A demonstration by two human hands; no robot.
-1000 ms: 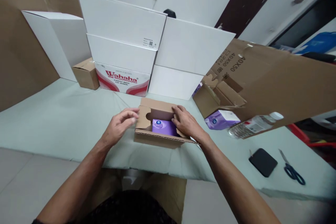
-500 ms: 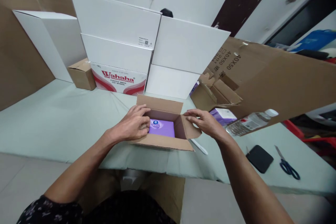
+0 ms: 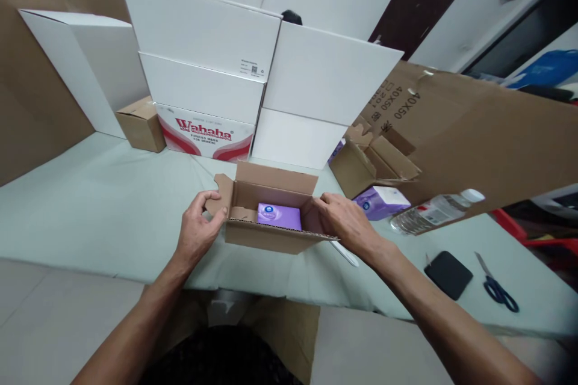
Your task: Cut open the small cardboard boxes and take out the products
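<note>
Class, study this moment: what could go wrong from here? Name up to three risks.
The purple pack leaves a gap at its left inside the open box, so it might slide if the box tips.
The left hand grips the left flap; a hard pull could crease or tear it.
The white object lies close to the right hand and might get nudged.

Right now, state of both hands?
Left hand: closed, pinching the left flap of the open cardboard box.
Right hand: at the box's right end; grip can't be told.
</note>
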